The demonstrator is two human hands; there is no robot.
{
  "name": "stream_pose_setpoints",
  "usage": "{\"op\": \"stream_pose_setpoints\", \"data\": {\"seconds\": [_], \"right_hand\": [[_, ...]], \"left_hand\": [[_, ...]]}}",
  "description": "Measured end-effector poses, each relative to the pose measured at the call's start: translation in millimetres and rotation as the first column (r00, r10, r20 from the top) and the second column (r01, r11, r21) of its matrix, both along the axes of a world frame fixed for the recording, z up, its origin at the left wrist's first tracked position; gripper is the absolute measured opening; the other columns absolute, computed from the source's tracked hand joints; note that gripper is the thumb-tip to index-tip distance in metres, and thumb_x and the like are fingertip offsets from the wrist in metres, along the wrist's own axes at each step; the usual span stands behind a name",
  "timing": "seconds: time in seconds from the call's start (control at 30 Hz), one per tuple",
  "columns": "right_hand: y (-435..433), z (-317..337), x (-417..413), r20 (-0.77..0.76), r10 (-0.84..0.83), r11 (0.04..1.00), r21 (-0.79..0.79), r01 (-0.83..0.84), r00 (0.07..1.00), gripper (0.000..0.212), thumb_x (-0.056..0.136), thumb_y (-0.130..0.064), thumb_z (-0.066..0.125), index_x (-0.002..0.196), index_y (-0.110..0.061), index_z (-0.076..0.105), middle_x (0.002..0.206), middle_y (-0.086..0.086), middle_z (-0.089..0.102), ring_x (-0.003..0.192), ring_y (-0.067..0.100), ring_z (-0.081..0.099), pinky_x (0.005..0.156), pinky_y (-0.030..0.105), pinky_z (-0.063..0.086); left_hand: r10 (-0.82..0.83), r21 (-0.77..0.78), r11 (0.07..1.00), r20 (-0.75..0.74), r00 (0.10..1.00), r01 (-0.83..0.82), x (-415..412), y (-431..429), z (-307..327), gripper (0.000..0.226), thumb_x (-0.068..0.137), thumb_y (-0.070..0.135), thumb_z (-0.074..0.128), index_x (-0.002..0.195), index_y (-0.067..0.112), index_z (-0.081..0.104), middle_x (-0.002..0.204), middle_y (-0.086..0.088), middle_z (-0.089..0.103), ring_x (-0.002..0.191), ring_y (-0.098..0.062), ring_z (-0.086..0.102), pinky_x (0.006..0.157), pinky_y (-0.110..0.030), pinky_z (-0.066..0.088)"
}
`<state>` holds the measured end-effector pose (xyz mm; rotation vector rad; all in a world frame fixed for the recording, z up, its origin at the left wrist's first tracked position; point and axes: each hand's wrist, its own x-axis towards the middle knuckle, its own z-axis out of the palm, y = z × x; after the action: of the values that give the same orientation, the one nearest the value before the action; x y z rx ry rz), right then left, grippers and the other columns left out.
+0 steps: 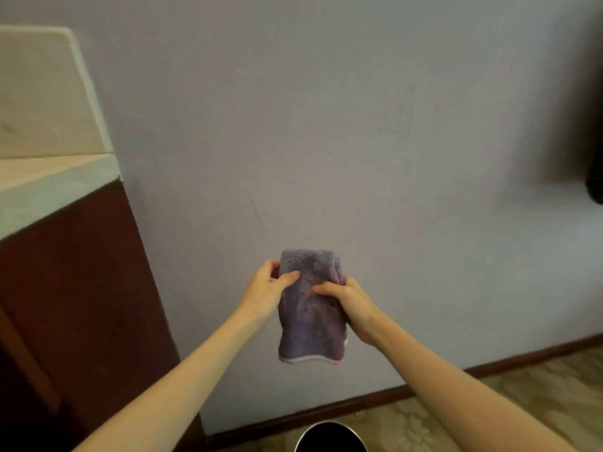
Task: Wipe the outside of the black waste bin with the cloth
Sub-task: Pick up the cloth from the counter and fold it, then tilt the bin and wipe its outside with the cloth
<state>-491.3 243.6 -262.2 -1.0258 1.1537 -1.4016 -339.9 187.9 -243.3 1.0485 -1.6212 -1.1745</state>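
I see both hands, left hand [266,290] and right hand [350,305], closed on the cloth [310,308] mid-frame: soft, light (floppy), best gripped bunched; bin [329,437] at bottom edge.

Both hands [310,296] hold cloth [310,308] above bin [329,437].

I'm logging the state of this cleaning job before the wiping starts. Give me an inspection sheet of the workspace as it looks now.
Surface: patterned beige floor with dark red skirting board.
Job's things: folded purple terry cloth with pink edging held in the air; round black waste bin below it at the bottom edge, only its rim showing, untouched.
Clutter: nothing seen.
Grippers: left hand and right hand both grip the cloth.
Cables: nothing seen.
Surroundings: plain grey wall; dark red cabinet with pale stone top at left; dark object at right edge, unidentifiable.
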Motion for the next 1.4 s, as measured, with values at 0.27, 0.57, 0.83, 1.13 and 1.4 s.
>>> {"op": "stream_pose_setpoints", "data": {"seconds": [0.27, 0.57, 0.83, 1.13, 1.4], "right_hand": [[-7, -160, -5, -0.004, -0.029, 0.997, 0.076, 0.029, 1.0, 0.024, 0.08, -0.009, 0.064, 0.102, -0.001, 0.068, 0.098, 0.015, 0.074, 0.093, 0.028, 0.07, 0.082, 0.036, 0.055], [-19, -310, -21, 0.035, -0.095, 0.991, 0.101, 0.091, 0.995, 0.021, 0.079, -0.011, 0.067, 0.098, -0.003, 0.07, 0.095, 0.013, 0.075, 0.088, 0.022, 0.071, 0.073, 0.028, 0.055], [-6, -410, -34, -0.116, -0.082, 0.995, 0.044, 0.088, 0.99, 0.026, 0.073, -0.002, 0.075, 0.098, -0.003, 0.069, 0.086, 0.004, 0.075, 0.081, 0.015, 0.071, 0.066, 0.022, 0.053], [18, -463, -62, 0.013, -0.282, 0.95, 0.139, 0.278, 0.959, 0.026, 0.063, -0.003, 0.074, 0.088, 0.004, 0.071, 0.084, 0.016, 0.075, 0.078, 0.028, 0.072, 0.064, 0.031, 0.057], [63, -507, -108, 0.073, -0.594, 0.788, 0.252, 0.562, 0.801, 0.031, 0.053, -0.004, 0.077, 0.082, 0.003, 0.07, 0.071, 0.011, 0.074, 0.063, 0.025, 0.071, 0.055, 0.031, 0.054]], "left_hand": [[0.018, 0.064, 0.998, 0.01, 1.0, -0.019, -8, -13, -171, 0.015, 0.085, 0.02, 0.064, 0.096, 0.011, 0.058, 0.094, -0.011, 0.064, 0.085, -0.025, 0.061, 0.077, -0.044, 0.048], [0.02, 0.02, 1.0, 0.049, 0.999, -0.021, -24, -26, -327, 0.016, 0.083, 0.029, 0.067, 0.094, 0.02, 0.06, 0.088, -0.003, 0.066, 0.084, -0.023, 0.065, 0.077, -0.041, 0.05], [0.02, 0.02, 1.0, 0.016, 1.0, -0.02, -40, -20, -431, 0.023, 0.083, 0.025, 0.067, 0.1, 0.011, 0.061, 0.086, -0.005, 0.065, 0.083, -0.025, 0.064, 0.076, -0.041, 0.051], [-0.18, 0.049, 0.982, -0.047, 0.983, 0.182, -68, 6, -489, 0.012, 0.091, 0.026, 0.055, 0.095, 0.018, 0.063, 0.092, -0.006, 0.067, 0.081, -0.017, 0.065, 0.067, -0.035, 0.054], [-0.265, -0.062, 0.933, 0.549, 0.793, 0.355, -76, 50, -567, 0.029, 0.094, 0.038, 0.045, 0.107, 0.016, 0.058, 0.108, -0.001, 0.06, 0.1, -0.018, 0.057, 0.087, -0.037, 0.046]]}}
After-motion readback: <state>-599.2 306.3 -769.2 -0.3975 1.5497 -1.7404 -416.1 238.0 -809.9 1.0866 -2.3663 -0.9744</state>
